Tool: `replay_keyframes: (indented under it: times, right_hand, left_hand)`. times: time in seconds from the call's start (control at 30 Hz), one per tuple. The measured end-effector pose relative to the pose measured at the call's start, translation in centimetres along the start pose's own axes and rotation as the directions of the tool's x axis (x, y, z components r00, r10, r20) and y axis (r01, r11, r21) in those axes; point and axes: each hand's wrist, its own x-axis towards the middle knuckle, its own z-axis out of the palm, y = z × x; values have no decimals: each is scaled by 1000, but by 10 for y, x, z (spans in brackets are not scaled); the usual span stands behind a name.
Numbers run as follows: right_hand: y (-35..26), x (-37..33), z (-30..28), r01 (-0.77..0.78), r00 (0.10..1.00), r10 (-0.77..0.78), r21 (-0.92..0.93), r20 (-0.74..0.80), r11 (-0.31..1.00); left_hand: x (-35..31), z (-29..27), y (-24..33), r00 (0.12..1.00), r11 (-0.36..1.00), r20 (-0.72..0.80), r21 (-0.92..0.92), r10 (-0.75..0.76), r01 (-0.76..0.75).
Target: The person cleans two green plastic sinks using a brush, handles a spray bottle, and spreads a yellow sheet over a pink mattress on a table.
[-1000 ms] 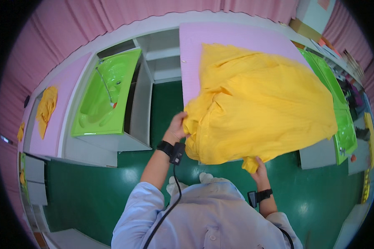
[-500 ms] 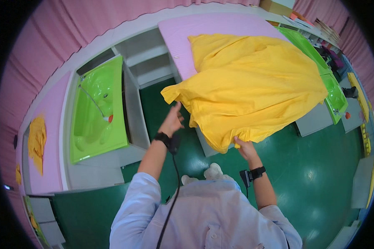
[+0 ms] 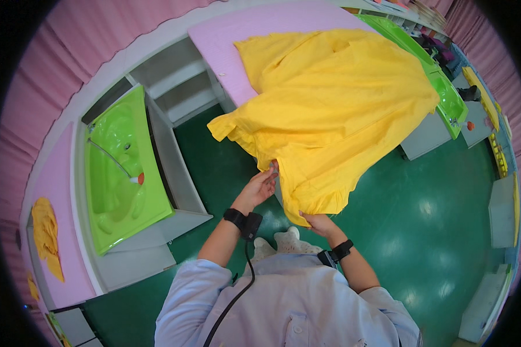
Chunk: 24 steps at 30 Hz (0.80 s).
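A large yellow cloth (image 3: 330,104) with gathered edges lies spread over a pink padded table (image 3: 226,52), its near side hanging off the front. My right hand (image 3: 320,224) pinches the nearest lower corner of the cloth and holds it out toward me, above the floor. Farther left, my left hand (image 3: 261,187) is raised to the cloth's near edge. Its fingertips are closed on that edge and partly hidden by the fabric. A loose flap of the cloth sticks out to the left, beyond my left hand.
To the left stands a green wash basin (image 3: 118,173) with a hose and shower head, set in a grey cabinet. A second green basin (image 3: 448,98) is behind the table on the right. Another yellow cloth (image 3: 46,234) lies on a pink surface at far left. Open shelves (image 3: 176,87) stand behind.
My left hand has moved right and taken the cloth's near edge. My right hand has drawn the corner closer to me and slightly left, so more cloth hangs off the front.
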Motion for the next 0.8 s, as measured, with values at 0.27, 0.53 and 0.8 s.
replay_keyframes:
  times: [0.27,0.53,0.8]
  right_hand:
    - [-35,-22,10,-86,994,96,-183,49,979]
    - [13,27,-75,-22,994,-41,563,100,826]
    - [9,58,-104,256,959,-197,329,-202,909]
  left_hand:
    - [-39,45,-12,999,990,40,-142,11,-5]
    - [-23,16,-22,933,874,-224,460,281,-153]
    - [-9,-20,-24,835,885,-402,422,375,-194]
